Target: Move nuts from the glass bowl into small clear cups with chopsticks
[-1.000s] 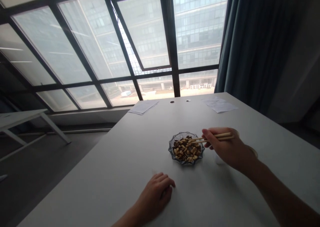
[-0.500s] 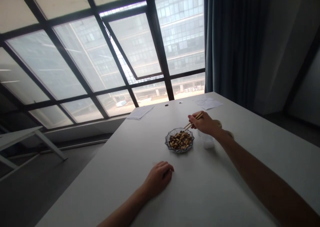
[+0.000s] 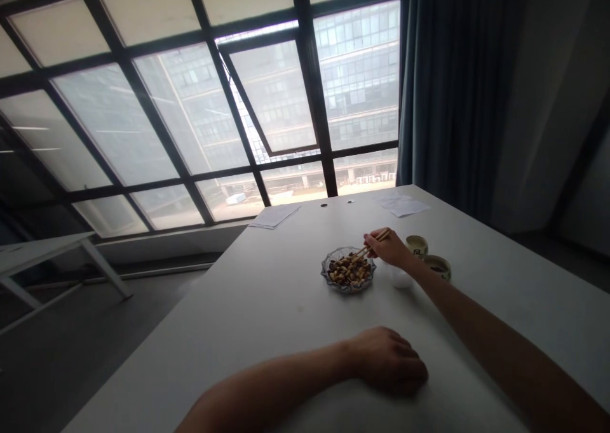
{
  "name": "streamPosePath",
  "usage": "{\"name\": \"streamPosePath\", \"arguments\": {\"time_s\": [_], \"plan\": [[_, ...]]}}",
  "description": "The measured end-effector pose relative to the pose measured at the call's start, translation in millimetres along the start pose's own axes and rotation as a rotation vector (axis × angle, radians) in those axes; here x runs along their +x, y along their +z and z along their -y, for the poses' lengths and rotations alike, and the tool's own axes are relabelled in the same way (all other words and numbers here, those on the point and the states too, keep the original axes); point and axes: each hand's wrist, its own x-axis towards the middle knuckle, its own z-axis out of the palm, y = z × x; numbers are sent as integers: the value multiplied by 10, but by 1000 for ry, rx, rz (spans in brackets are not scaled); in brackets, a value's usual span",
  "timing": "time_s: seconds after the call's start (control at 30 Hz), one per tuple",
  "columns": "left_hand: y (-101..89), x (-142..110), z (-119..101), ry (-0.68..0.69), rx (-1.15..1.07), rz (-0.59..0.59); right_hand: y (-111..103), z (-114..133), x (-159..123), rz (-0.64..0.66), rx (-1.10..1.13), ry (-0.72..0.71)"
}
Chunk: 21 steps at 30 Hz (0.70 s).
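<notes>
A pair of wooden chopsticks [image 3: 369, 247] is pinched in my right hand [image 3: 388, 249]. Their tips reach into a clear glass bowl [image 3: 328, 279] with a scalloped rim, among a heap of brown and tan nut-like pieces [image 3: 351, 272]. Whether the tips grip a piece is too small to tell. My left hand [image 3: 393, 362] rests on the table nearer to me, fingers curled under and nothing visible in them. Just below my right wrist stands a small clear plastic container [image 3: 401, 277], partly covered by it.
Two small patterned cups, a farther one [image 3: 417, 245] and a nearer one [image 3: 438, 266] with dark contents, stand right of my forearm. Papers lie at the white table's [image 3: 267, 306] far left [image 3: 275, 216] and far right [image 3: 404, 204]. Beyond are windows and a dark curtain [image 3: 448, 103].
My left hand has slid right across the table and curled. The chopsticks have dipped further into the bowl. Both cups, partly hidden before, now show more. The view has shifted slightly.
</notes>
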Motion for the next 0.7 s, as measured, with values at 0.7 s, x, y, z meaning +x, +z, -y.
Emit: {"name": "streamPosePath", "arguments": {"time_s": [0.7], "plan": [[92, 105, 390, -323, -235, -16, -204, -228, -42, 154, -104, -155]]}}
